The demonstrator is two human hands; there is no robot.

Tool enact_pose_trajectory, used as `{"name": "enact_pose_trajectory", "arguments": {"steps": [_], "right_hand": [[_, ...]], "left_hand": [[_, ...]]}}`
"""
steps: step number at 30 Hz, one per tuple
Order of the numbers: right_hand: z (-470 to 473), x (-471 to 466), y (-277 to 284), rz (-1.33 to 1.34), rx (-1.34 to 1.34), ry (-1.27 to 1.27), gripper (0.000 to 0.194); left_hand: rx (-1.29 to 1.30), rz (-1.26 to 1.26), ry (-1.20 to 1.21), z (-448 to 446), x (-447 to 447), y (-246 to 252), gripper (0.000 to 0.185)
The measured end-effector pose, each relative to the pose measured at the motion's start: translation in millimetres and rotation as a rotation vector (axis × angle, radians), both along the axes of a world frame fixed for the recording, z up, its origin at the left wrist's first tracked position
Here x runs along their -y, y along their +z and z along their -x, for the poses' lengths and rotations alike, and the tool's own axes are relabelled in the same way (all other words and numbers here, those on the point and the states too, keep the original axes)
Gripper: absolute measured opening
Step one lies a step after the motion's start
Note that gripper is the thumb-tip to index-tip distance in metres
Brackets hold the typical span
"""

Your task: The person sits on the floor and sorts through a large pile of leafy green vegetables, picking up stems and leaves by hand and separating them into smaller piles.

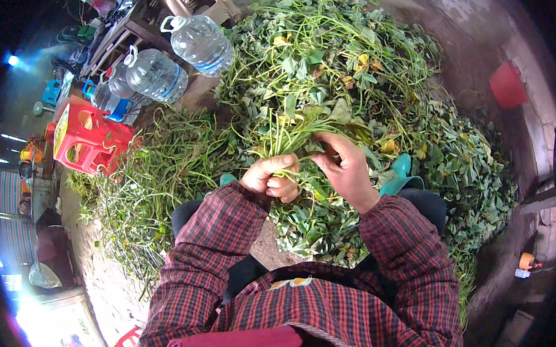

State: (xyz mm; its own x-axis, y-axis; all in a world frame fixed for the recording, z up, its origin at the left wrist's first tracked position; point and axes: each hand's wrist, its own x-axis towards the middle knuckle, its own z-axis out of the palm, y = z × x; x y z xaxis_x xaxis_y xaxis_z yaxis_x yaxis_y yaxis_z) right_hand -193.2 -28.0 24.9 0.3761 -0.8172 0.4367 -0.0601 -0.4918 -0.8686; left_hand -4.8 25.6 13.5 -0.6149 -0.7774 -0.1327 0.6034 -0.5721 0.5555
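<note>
My left hand (pixel 273 177) is closed around a bunch of green leaf stems (pixel 281 136), whose ends fan out above the fist. Close by on the right, my right hand (pixel 345 168) has its thumb and forefinger bent together at thin stems and leaves beside the bunch. Whether a single stem is pinched there is hard to see. Under and beyond both hands spreads a large heap of leafy vines (pixel 329 69), with some yellowed leaves in it. A lower pile of mostly bare stems (pixel 165 160) lies to the left.
A red plastic stool (pixel 92 137) stands at the left, against the bare stems. Several clear plastic water jugs (pixel 202 45) stand beyond it, near a beige plastic chair (pixel 200 2). A red container (pixel 508 85) sits by the right wall. Teal footwear (pixel 401 179) shows beside my knee.
</note>
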Motion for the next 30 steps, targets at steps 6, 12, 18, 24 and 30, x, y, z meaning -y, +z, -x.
{"name": "enact_pose_trajectory", "arguments": {"steps": [6,12,18,24,30], "right_hand": [[7,0,-3,0.071,-0.094,-0.012,0.016],[11,-3,-2,-0.014,-0.158,0.075,0.013],[9,-5,-4,-0.179,-0.135,0.079,0.014],[12,-1,-12,-0.076,-0.168,0.077,0.016],[9,-4,-7,-0.806,0.186,0.161,0.011]], "left_hand": [[0.382,-0.14,0.02,8,-2,18,0.029],[0.611,-0.327,0.32,8,5,21,0.026],[0.704,-0.24,0.348,7,5,23,0.023],[0.79,-0.098,0.4,14,4,29,0.015],[0.74,-0.03,0.364,14,3,24,0.019]]}}
